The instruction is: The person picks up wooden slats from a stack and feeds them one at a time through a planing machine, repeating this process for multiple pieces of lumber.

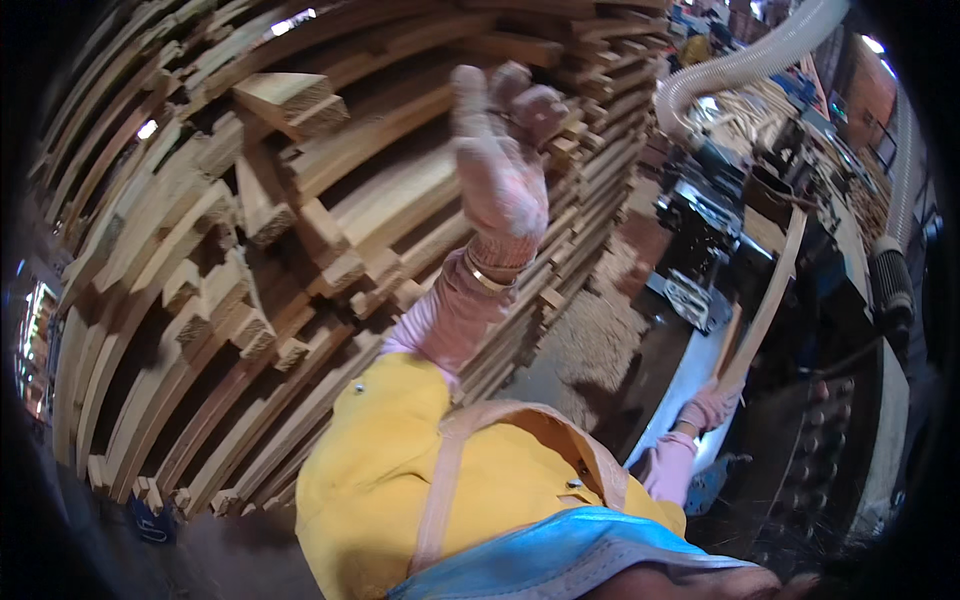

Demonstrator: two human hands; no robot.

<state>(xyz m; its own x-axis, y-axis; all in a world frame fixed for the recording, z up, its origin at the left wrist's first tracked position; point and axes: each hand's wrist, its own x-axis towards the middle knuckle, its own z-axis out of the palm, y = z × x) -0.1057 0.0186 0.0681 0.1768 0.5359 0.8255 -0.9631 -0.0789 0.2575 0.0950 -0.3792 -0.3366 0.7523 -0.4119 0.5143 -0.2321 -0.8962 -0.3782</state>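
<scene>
My left hand, in a pale work glove, is raised in front of a tall stack of wooden strips. Its fingers are spread apart and somewhat blurred, with nothing visible between them. Low on the right, my gloved right hand is closed around the near end of a long, slightly curved wooden strip. That strip slants away from me beside a dark machine. A shorter wooden piece lies alongside it, close to the machine's bright metal bed.
Stacked boards with jutting ends fill the left side, reaching close to my left arm. Sawdust covers the floor between stack and machine. A ribbed hose curves over the machine at the back. Another hose hangs at far right.
</scene>
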